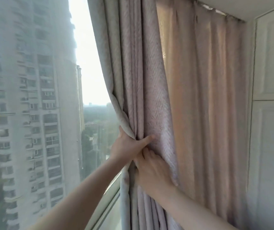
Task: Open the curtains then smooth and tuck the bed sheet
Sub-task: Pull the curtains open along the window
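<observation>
At the right side of the window (53, 113), your two hands meet on one gathered curtain (149, 80). Your left hand (128, 146) grips the bunched folds from the window side: the thumb lies flat across the front of the fabric, pointing right, while the other fingers (120, 130) wrap behind the curtain's pale edge, so the gather sits clamped between thumb and fingers. Your right hand (152, 170) sits just below and touching the left, back of the hand toward you, its fingers curled into the folds and closed on the cloth; the fingertips are buried in the pleats (their exact hold cannot be seen).

The curtain hangs from a rail at the top right, pinched into a narrow waist at your hands, with loose pleats falling below them. Right of the grip, the same fabric spreads wider and glows warm with light coming through it, reaching to a white panelled cabinet (272, 113) at the far right.

Count: one curtain, two hands, both on it. Left of the curtain the glass is uncovered, showing one near tower block (33, 97), parts of others at the left edge and behind it, and trees below.
</observation>
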`<control>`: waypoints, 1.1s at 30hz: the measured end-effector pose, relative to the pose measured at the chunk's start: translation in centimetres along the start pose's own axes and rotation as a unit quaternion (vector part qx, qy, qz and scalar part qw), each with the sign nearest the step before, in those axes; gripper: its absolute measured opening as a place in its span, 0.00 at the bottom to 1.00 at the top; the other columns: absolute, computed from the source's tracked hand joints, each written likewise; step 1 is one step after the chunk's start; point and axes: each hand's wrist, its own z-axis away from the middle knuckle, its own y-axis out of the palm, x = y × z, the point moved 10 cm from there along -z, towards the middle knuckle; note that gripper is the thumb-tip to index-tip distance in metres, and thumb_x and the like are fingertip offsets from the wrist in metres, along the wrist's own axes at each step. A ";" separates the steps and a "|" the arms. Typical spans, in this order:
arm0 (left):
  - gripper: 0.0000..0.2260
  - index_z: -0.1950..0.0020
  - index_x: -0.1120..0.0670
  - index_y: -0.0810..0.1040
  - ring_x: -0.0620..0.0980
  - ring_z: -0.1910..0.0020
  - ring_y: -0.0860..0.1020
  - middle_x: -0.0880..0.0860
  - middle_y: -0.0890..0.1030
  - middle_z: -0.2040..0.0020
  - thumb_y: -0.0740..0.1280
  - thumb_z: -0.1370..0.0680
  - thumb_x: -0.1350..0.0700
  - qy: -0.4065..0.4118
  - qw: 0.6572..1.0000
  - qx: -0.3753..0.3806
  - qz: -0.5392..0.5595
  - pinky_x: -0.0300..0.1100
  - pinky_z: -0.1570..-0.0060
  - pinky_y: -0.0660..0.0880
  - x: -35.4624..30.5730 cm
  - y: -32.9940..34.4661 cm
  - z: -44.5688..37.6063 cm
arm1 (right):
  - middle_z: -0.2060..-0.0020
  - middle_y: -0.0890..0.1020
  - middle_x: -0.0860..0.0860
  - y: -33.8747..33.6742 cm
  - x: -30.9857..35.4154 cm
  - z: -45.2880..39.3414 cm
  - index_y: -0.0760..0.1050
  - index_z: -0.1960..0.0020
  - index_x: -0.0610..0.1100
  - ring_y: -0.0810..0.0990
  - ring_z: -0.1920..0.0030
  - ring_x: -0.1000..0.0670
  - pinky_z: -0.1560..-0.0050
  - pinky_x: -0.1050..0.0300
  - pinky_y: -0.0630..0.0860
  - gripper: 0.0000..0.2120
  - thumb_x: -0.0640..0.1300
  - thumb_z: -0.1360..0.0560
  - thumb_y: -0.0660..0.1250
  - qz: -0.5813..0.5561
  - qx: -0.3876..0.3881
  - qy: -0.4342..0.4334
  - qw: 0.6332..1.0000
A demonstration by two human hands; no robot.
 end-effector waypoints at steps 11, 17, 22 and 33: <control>0.51 0.22 0.44 0.52 0.48 0.33 0.67 0.47 0.64 0.31 0.68 0.38 0.24 0.063 0.996 -0.043 0.041 0.47 0.35 0.68 -0.7 6.6 -5.9 | 0.23 0.33 0.61 4.0 -8.2 -3.0 0.21 0.26 0.55 0.37 0.22 0.60 0.21 0.58 0.47 0.67 0.61 0.35 0.77 -0.348 -0.001 0.012 0.937; 0.38 0.21 0.46 0.50 0.47 0.30 0.60 0.42 0.61 0.30 0.61 0.26 0.33 0.129 0.989 -0.055 0.037 0.42 0.38 0.63 2.5 13.9 -17.6 | 0.27 0.65 0.42 14.4 -17.9 -10.5 0.46 0.20 0.42 0.71 0.31 0.46 0.37 0.57 0.76 0.51 0.45 0.33 0.74 -0.139 -0.133 -0.012 0.981; 0.32 0.19 0.50 0.45 0.56 0.25 0.63 0.54 0.54 0.20 0.54 0.18 0.40 -0.002 0.943 0.292 -0.160 0.49 0.33 0.66 6.8 30.9 -26.8 | 0.35 0.73 0.41 23.0 -38.5 -19.1 0.58 0.23 0.49 0.81 0.48 0.39 0.54 0.47 0.81 0.31 0.42 0.25 0.61 0.144 0.055 0.211 0.965; 0.23 0.26 0.48 0.67 0.56 0.29 0.69 0.55 0.70 0.27 0.57 0.19 0.42 0.096 0.960 0.193 -0.176 0.48 0.29 0.65 2.9 31.3 -25.5 | 0.30 0.74 0.47 16.6 -41.6 -10.2 0.68 0.26 0.46 0.74 0.32 0.46 0.38 0.57 0.71 0.32 0.64 0.24 0.61 -0.075 0.157 0.342 0.924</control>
